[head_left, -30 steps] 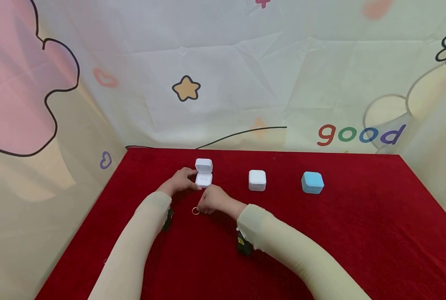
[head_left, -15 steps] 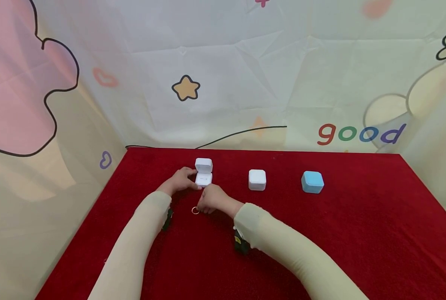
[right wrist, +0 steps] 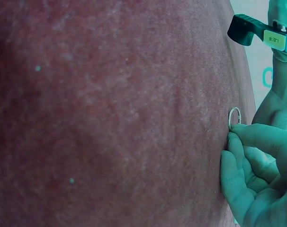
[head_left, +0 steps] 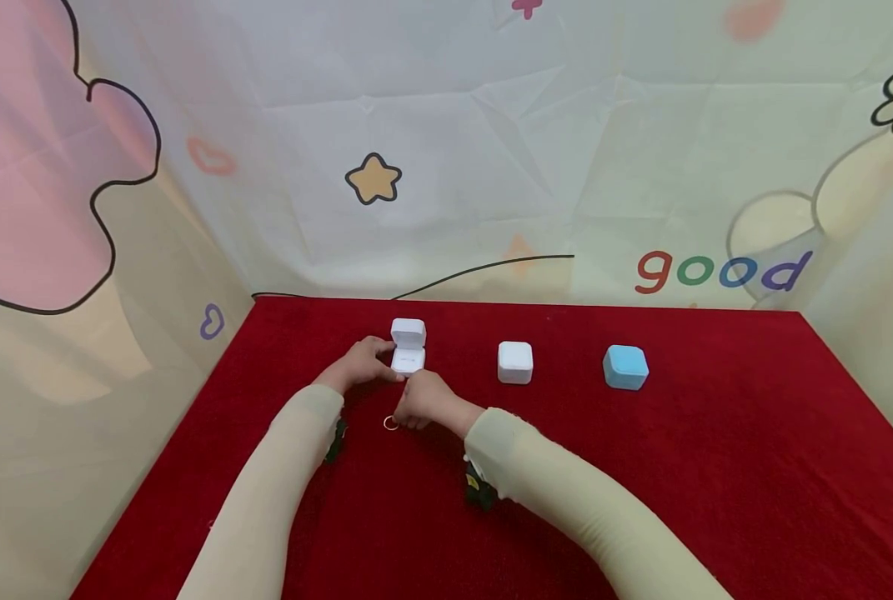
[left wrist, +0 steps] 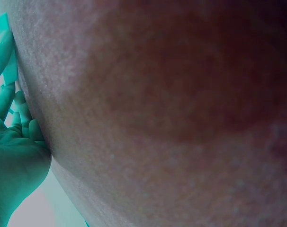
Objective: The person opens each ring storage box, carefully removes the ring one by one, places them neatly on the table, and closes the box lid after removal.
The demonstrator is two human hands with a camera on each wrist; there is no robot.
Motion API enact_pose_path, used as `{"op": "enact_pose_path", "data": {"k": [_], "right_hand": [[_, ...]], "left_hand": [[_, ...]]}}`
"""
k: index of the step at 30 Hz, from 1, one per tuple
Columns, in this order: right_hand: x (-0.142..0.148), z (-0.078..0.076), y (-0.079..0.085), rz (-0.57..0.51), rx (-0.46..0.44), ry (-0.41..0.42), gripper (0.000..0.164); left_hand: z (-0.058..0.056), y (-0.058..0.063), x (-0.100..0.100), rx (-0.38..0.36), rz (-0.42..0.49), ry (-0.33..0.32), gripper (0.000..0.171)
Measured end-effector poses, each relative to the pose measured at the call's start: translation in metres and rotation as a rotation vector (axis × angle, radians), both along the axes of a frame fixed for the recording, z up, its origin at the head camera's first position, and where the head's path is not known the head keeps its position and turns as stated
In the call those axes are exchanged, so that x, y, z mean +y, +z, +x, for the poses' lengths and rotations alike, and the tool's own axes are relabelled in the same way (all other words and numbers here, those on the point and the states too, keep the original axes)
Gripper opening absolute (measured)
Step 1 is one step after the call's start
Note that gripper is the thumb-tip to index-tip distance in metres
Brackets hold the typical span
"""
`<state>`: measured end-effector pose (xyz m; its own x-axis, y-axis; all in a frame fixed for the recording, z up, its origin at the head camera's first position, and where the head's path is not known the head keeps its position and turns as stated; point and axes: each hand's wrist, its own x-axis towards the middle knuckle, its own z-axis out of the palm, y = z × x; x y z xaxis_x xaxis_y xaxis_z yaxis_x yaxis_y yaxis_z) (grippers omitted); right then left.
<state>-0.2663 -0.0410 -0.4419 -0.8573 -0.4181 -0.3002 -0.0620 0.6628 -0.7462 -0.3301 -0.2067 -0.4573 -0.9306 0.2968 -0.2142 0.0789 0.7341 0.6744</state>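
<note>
A small white ring box (head_left: 408,333) stands with its lid raised near the back left of the table, its pale insert facing up. My left hand (head_left: 361,361) holds the box from its left side, thumb at the front corner and index finger by the hinge. Just in front of the box, my right hand (head_left: 427,397) pinches a thin gold-coloured ring (right wrist: 230,118) between thumb and fingertip. The ring sticks out past the fingertips to the left, low over the red cloth. In the left wrist view, only a strip of the box (left wrist: 11,68) shows behind the fingers.
A closed white box (head_left: 515,362) stands right of the ring box, and a closed light blue box (head_left: 626,367) farther right. Red cloth (head_left: 716,467) covers the table. A printed curtain (head_left: 461,167) hangs behind it. Each wrist wears a dark camera band (right wrist: 250,29).
My right forearm has shifted slightly left, while the fingers stay pinched on the ring in nearly the same spot. The left hand and the boxes keep their places.
</note>
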Motion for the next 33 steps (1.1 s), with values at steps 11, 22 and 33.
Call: {"op": "enact_pose_path", "data": {"k": [11, 22, 33], "right_hand": [[-0.0007, 0.0008, 0.0023, -0.003, 0.004, -0.006, 0.012], [-0.0010, 0.0000, 0.0025, 0.000, 0.003, -0.003, 0.011], [-0.0005, 0.0027, 0.0046, -0.003, -0.027, -0.018, 0.013]], "left_hand": [[-0.0002, 0.0015, 0.0005, -0.005, 0.000, 0.016, 0.068], [-0.0008, 0.0016, 0.0002, -0.008, 0.007, 0.030, 0.067], [0.0004, -0.0020, 0.0000, -0.003, -0.002, 0.016, 0.068]]}}
